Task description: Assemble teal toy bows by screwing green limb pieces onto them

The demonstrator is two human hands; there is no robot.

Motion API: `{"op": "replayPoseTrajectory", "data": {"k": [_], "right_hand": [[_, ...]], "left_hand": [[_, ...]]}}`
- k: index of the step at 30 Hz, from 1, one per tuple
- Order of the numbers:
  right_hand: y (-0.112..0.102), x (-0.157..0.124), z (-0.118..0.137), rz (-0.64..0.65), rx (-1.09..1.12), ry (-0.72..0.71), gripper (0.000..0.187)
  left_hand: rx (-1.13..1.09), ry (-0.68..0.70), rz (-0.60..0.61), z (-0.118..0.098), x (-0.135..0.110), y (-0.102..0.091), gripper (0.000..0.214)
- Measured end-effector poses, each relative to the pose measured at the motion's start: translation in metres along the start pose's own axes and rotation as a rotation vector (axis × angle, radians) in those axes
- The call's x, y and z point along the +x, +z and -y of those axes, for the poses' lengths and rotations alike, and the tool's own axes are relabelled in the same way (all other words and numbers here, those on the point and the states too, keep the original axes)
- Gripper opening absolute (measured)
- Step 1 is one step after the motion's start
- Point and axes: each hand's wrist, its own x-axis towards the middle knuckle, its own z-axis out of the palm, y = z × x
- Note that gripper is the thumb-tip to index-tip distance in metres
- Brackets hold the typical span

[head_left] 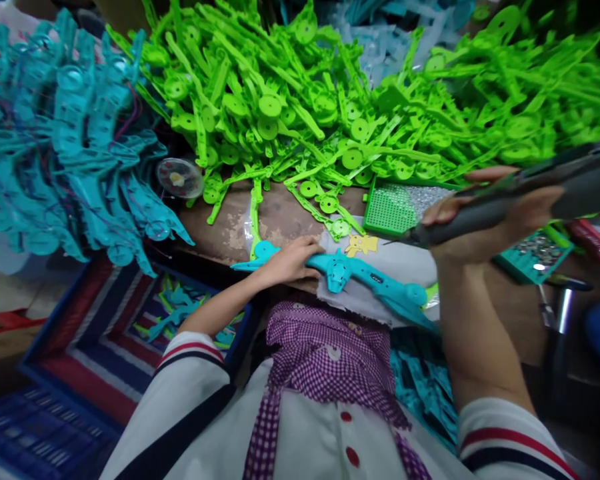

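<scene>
Workbench [215, 230], brown and worn, runs across the view. Big heap of lime-green plastic parts [280, 107] along the back. Stack of teal plastic parts [85, 127], wires showing, at left. Bin with striped lining [105, 333] lower left, green and teal pieces inside. Person wears purple checked apron [330, 353] over a white top.

Dark handheld tool [535, 180] comes in from the right, thin tip pointing left above the grey cloth [400, 260], near the green basket and apart from the long teal piece. Long teal piece [370, 277] lies along the bench's near edge, partly on the cloth, a green part by each end.

Right hand [505, 227]: fingers wrapped around the tool, closed on it. Left hand [293, 261]: fingers part-bent, little gap, holding the long teal piece left of its middle; exact thumb contact can't be told.

Green basket [395, 213] with small metal bits, just behind the cloth. Teal tray [535, 257], more metal bits, right of the right wrist. Clear disc [180, 177] beside the teal stack. Yellow cartoon figure [361, 245] on the cloth.
</scene>
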Motion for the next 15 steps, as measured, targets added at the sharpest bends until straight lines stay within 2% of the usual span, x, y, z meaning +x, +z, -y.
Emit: {"op": "replayPoseTrajectory", "data": {"k": [2,5,9,12,15], "right_hand": [[0.014,-0.031,0.008,0.094,0.027,0.087,0.057],[0.031,-0.061,0.008,0.175,0.088,0.138,0.054],[0.04,-0.068,0.005,0.202,0.069,0.107,0.052],[0.039,-0.068,0.007,0.227,-0.025,0.103,0.055],[0.036,-0.072,0.008,0.261,0.026,0.078,0.051]], "left_hand": [[-0.064,0.07,-0.113,-0.001,0.0,-0.003,0.063],[-0.038,0.127,-0.275,-0.012,0.0,-0.003,0.06],[0.036,0.122,-0.309,-0.031,0.005,0.012,0.041],[-0.023,0.118,-0.362,-0.037,0.007,0.029,0.021],[-0.129,0.151,-0.466,-0.036,0.003,0.046,0.013]]}}
